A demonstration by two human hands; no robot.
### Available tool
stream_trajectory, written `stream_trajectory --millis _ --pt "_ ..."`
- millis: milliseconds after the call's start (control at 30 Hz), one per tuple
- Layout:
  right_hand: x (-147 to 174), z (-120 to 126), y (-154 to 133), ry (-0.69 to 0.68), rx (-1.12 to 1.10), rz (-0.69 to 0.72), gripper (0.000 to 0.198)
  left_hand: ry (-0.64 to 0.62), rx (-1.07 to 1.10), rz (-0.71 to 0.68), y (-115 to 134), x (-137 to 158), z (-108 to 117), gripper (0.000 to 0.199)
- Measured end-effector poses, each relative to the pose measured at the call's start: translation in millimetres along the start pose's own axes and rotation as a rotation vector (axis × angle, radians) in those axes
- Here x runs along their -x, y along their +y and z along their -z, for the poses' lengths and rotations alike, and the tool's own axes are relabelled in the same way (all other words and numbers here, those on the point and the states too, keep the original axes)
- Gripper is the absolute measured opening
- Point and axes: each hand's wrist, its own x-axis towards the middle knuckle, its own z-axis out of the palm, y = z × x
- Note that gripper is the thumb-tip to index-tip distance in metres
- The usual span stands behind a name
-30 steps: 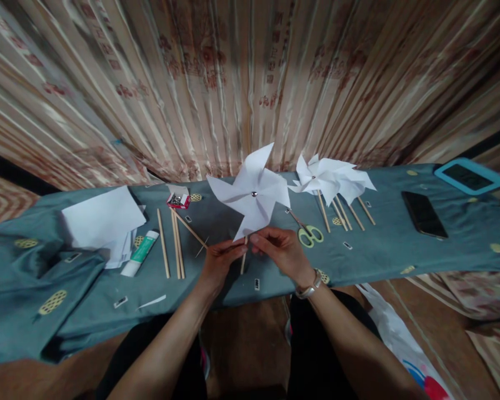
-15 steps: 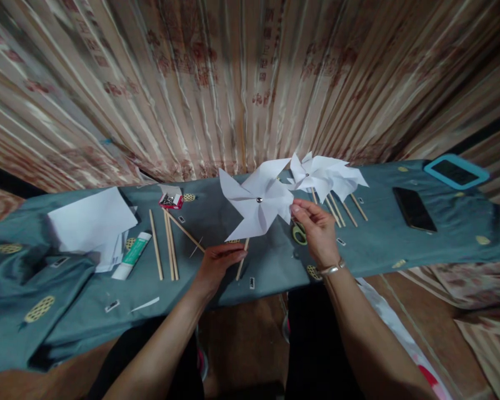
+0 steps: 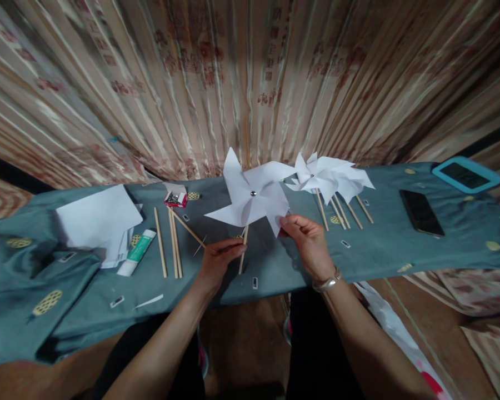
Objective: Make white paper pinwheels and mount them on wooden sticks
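A white paper pinwheel (image 3: 250, 191) with a shiny pin at its centre is held up over the cloth-covered table. My left hand (image 3: 220, 258) pinches its wooden stick (image 3: 242, 256) below the blades. With thumb and fingertips, my right hand (image 3: 306, 239) closes on the tip of the lower right blade. To the right lie several finished-looking pinwheels (image 3: 331, 175), their blades overlapping and their sticks pointing toward me. Loose wooden sticks (image 3: 175, 244) rest left of my left hand, near a small red box (image 3: 175, 198) of metal pins.
White paper sheets (image 3: 95, 216) and a green-and-white glue tube (image 3: 137, 253) lie on the left of the table (image 3: 216, 289). A paper scrap (image 3: 149, 301) is near the front edge. On the right are a black phone (image 3: 421, 212) and a blue-framed device (image 3: 466, 174). A curtain (image 3: 233, 83) hangs behind.
The pinwheel's blades have turned on the stick. My right hand has moved down and slightly left with a blade tip. My left hand stays on the stick; the view has shifted slightly.
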Motion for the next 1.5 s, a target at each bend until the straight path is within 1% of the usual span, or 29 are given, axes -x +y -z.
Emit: stream_trajectory --millis 133,233,300,400,467,533,600,667,733,800,867,933,1033,1233,1400,1500 --pt "4.0 -9.8 3.3 -0.092 0.032 0.023 0.036 0.010 0.011 -0.017 -2.8 -1.3 -0.1 0.028" --pt "7.0 -19.7 6.4 -0.139 0.020 -0.004 0.037 0.001 0.008 -0.031 -5.1 -2.2 -0.6 0.025" --pt "9.1 -26.6 7.8 -0.170 0.020 -0.027 0.036 -0.027 0.020 -0.031 -5.6 -2.3 -1.1 0.024" --pt "13.0 -34.9 7.8 -0.269 0.036 -0.041 0.035 -0.082 0.055 -0.038 -4.3 -1.7 -1.5 0.025" --pt "15.8 -36.8 5.7 -0.338 0.040 -0.031 0.037 -0.097 0.058 -0.051 -2.8 -1.0 -1.4 0.024" --pt "17.5 -33.9 1.9 -0.358 0.042 -0.011 0.037 -0.087 0.051 -0.049 -1.3 -0.4 -1.0 0.024" --pt "16.3 -25.1 -2.9 -0.324 0.053 0.020 0.036 -0.061 0.041 -0.035 -0.4 0.0 -0.4 0.025" --pt "10.8 -11.4 -7.3 -0.249 0.064 0.055 0.034 -0.025 0.034 -0.024 -0.1 0.1 0.4 0.026" --pt "0.8 3.9 -9.9 -0.116 0.049 0.097 0.031 -0.003 0.030 -0.020 0.1 0.3 1.2 0.026" --pt "-11.5 16.8 -10.4 0.067 0.007 0.155 0.026 -0.005 0.033 -0.020 0.5 0.9 1.9 0.026" --pt "-22.9 24.1 -9.1 0.148 0.012 0.195 0.024 -0.015 0.030 -0.014 1.0 1.7 2.4 0.026" --pt "-30.5 25.5 -7.0 0.153 0.037 0.203 0.029 -0.020 0.019 -0.003 1.1 2.4 2.7 0.026" --pt "-33.8 20.4 -4.7 0.114 0.061 0.184 0.033 -0.026 0.004 0.008 0.6 2.8 3.4 0.027" --pt "-27.9 11.3 -5.5 0.087 0.098 0.154 0.024 -0.031 0.005 0.003 -0.1 2.3 5.4 0.025" --pt "-20.9 8.3 -4.0 0.017 0.088 0.105 0.024 -0.021 -0.002 -0.002 1.5 2.2 5.8 0.027" --pt "-15.2 3.9 -1.1 -0.058 0.086 0.071 0.028 -0.003 -0.002 -0.009 2.1 2.1 5.4 0.028"
